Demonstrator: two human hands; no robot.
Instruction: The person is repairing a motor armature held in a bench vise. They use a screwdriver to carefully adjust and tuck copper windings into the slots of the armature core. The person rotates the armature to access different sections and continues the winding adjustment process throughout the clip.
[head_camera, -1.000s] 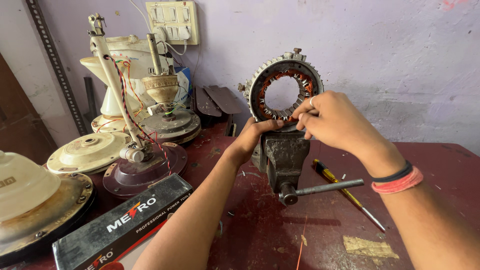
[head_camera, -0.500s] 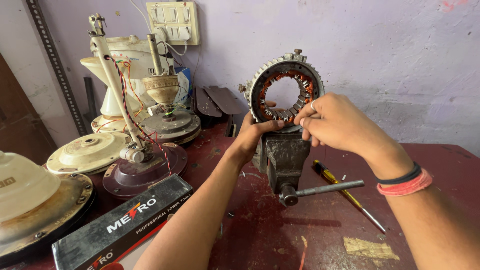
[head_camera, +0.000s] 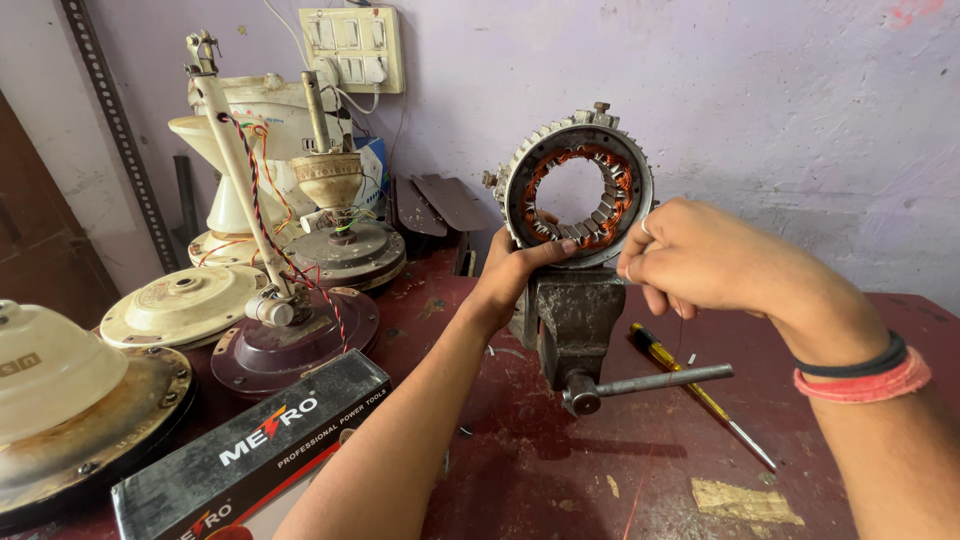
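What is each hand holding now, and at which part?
The left hand grips the stator ring's lower left rim. The right hand pinches something thin; what exactly cannot be told.

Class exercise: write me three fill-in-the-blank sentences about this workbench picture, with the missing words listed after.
1. The ring-shaped stator with copper windings is clamped upright in a bench ____.
2. The left hand touches the stator's ____ edge.
3. The yellow-handled ____ lies on the red table beside the right hand.

Missing words: vise; lower; screwdriver
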